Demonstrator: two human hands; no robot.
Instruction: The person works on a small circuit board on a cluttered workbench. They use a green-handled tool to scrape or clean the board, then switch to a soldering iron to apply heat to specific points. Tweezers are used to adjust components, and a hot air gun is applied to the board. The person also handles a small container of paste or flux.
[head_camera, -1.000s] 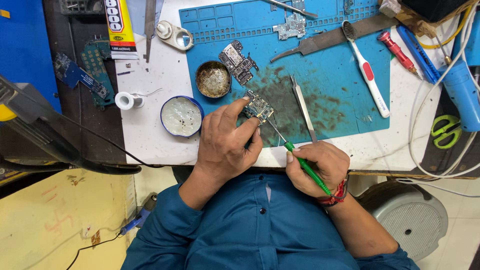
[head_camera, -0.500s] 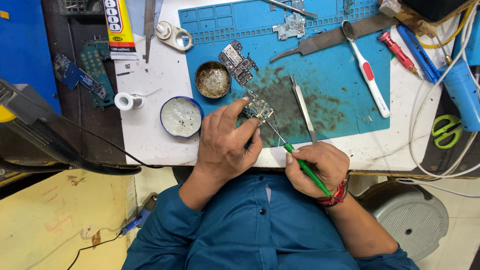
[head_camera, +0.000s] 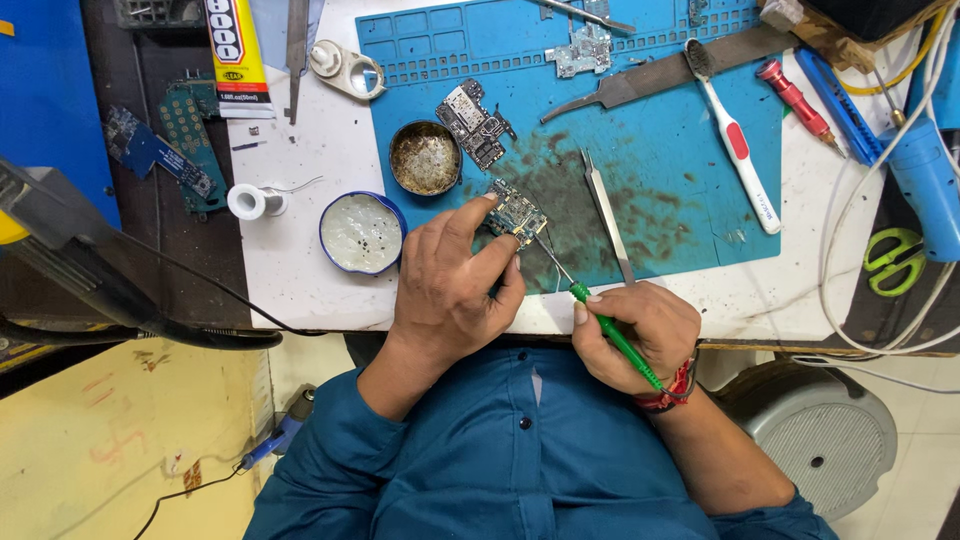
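My left hand (head_camera: 452, 284) pinches a small circuit board (head_camera: 516, 212) and steadies it on the blue work mat (head_camera: 660, 170). My right hand (head_camera: 632, 330) grips a green-handled soldering iron (head_camera: 600, 322) like a pen. Its thin metal tip reaches up to the lower right edge of the board. Both hands rest at the near edge of the white bench.
Beside my left hand stand a blue tin of white paste (head_camera: 362, 232), a brown flux tin (head_camera: 425, 157) and a solder spool (head_camera: 248, 201). Tweezers (head_camera: 606, 212), another circuit board (head_camera: 474, 122), a toothbrush (head_camera: 734, 138), a red screwdriver (head_camera: 797, 100) and green scissors (head_camera: 893, 260) lie around.
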